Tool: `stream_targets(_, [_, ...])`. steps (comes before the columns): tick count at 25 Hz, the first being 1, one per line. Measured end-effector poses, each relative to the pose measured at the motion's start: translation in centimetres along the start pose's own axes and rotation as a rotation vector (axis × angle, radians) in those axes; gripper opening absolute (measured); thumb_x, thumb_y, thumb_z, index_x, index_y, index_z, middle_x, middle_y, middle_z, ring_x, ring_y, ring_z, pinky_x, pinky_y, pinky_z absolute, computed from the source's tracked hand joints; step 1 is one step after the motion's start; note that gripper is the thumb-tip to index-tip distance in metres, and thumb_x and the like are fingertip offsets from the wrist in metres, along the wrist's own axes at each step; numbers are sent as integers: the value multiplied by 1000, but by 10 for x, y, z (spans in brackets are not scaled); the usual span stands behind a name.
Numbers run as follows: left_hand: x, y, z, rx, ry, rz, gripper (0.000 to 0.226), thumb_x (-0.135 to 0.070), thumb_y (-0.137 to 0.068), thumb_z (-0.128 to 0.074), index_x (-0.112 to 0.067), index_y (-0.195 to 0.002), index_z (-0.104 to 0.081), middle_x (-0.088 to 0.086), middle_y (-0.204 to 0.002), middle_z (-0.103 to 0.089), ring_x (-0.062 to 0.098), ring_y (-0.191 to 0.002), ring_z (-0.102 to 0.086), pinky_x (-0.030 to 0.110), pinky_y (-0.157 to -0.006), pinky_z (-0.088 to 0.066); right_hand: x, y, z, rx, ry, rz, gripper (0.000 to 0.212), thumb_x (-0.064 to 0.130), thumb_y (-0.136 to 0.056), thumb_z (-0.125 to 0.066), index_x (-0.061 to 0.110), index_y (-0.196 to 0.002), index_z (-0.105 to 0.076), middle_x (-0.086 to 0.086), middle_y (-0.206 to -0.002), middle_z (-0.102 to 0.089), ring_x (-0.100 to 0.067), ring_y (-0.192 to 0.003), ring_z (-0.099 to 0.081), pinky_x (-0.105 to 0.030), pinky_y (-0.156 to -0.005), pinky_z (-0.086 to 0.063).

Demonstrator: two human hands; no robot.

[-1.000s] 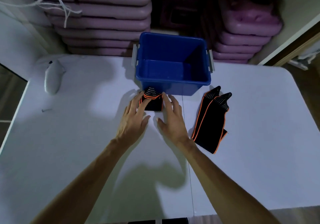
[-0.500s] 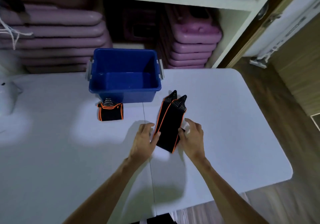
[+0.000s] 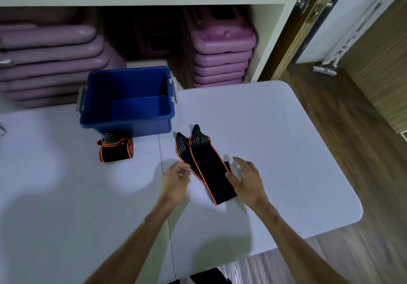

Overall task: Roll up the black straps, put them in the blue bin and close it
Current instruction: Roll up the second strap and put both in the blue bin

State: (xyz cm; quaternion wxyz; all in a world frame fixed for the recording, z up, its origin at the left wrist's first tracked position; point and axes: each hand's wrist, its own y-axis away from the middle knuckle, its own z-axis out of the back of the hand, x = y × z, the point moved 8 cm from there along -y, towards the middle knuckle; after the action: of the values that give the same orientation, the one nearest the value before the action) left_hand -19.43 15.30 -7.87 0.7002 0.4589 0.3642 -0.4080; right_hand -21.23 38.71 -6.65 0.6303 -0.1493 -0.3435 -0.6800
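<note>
The blue bin [image 3: 127,127] stands open and empty at the back of the white table [image 3: 275,151]. A rolled black strap with orange edging [image 3: 116,150] lies just in front of it. Two flat black straps [image 3: 207,165] lie overlapped to the right, pointed ends toward the bin. My left hand [image 3: 175,181] hovers blurred at their left edge, fingers loosely curled, holding nothing. My right hand [image 3: 248,181] is spread open at their right edge, thumb touching the top strap. No lid for the bin is in view.
Stacks of purple plastic cases [image 3: 220,54] fill the shelf behind the bin. The table's rounded right edge drops to a wooden floor [image 3: 352,143]. A door [image 3: 308,19] stands at the upper right.
My hands left the rolled strap by the bin and moved right to the flat straps. Since half a second ago the left hand has drawn slightly back from the strap edge.
</note>
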Motion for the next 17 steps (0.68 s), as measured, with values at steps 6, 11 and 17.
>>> stream_targets(6, [-34,-67,44,-185,-218,-20,20,-4,-90,-54,-3,-106,-65,14,-107,-67,21,-90,-62,27,-83,-46,55,-8,-22,-73,409,208,91,82,-71,-46,32,-146,-32,2,-135,-50,-27,-120,-45,-48,-96,-31])
stream_targets(11, [-47,-86,32,-158,-272,-42,26,-7,-92,-55,-4,-116,-62,12,-115,-65,24,-101,-64,22,-85,-44,103,-71,-37,-87,347,95,74,62,-86,-53,20,-144,-33,-8,-133,-52,-32,-122,-45,-52,-98,-32])
stream_targets(17, [-33,-90,32,-133,-127,20,23,1,-88,-59,-3,-109,-66,8,-101,-66,22,-88,-63,34,-86,-53,92,-108,-41,-30,135,-21,28,27,-99,-45,16,-122,-57,-9,-119,-58,-31,-113,-49,-44,-92,-38])
